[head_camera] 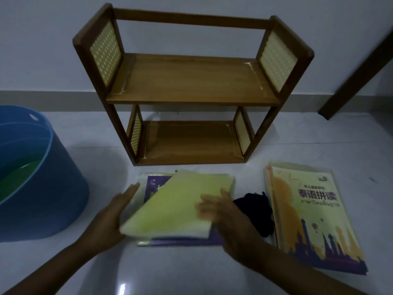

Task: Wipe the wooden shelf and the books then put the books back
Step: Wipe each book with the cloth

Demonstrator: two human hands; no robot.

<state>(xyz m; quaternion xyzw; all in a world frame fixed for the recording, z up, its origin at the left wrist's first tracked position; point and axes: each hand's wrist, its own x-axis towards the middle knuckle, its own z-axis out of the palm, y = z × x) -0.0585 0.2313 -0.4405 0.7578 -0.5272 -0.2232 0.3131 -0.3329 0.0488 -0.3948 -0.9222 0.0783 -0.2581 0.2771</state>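
Floor: pale glossy tiles run to a grey wall with a darker skirting band; the room is dim.
Shelf: wooden shelf stands at the far middle against the wall, both tiers bare, woven yellow panels in its sides.
Left stack: yellow book lies skewed on a purple book, near the shelf's foot.
Right stack: printed book, with a skyline cover, tops a second pile to the right, apart from the first.
Cloth: dark cloth lies crumpled on the floor between the two stacks.
Tub: blue tub sits at the left, something green inside.
Left hand: left hand presses the yellow book's left edge, fingers straight.
Right hand: right hand lies on the cover's right part, fingers spread; it is blurred, so I cannot tell if the thumb hooks the edge.
Step, as I judge it: squaring or lifting the yellow book; neither hand holds the cloth.
Risk: the skewed book could slide off the purple one if it is pushed from one side only.
Hard to make out: how many books are in each pile, the tub's contents, and whether the shelf is already wiped.
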